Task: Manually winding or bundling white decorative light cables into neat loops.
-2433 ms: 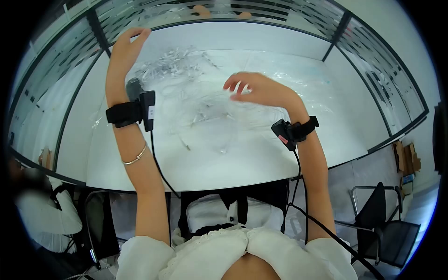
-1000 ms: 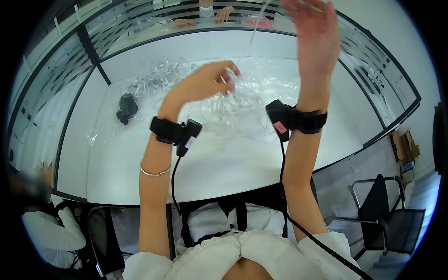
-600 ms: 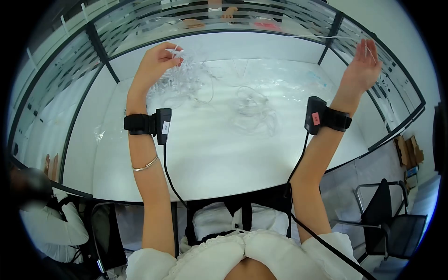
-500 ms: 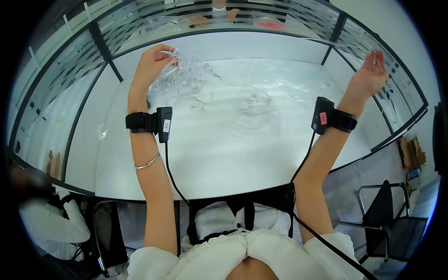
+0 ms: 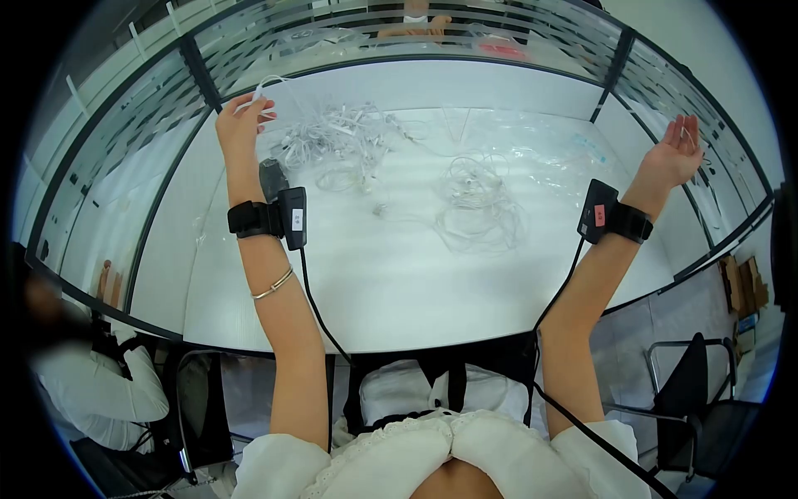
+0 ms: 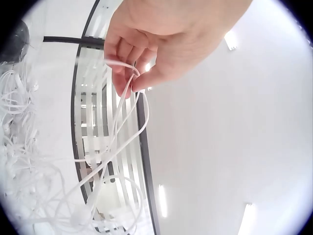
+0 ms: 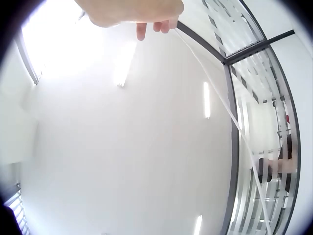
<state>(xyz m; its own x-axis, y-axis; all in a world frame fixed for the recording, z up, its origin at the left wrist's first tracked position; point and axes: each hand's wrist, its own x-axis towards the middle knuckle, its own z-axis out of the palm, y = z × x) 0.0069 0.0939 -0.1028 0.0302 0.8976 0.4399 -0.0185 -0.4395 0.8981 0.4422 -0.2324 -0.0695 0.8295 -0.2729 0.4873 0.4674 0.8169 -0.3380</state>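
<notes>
White cable (image 6: 145, 108) in left hand (image 6: 166, 34)

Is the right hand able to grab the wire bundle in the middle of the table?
Probably yes: nothing blocks the bundle. But the right hand is raised off to the side, pinching a cable.

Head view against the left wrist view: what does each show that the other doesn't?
Only the head view shows the right hand raised at the far right with a thin cable at its fingers, the white table and a separate coil of white cable at its middle. Only the left wrist view shows, close up, thumb and fingers pinching a looped white cable, with ceiling lights behind. Both show the left hand and the heap of white cables.
</notes>
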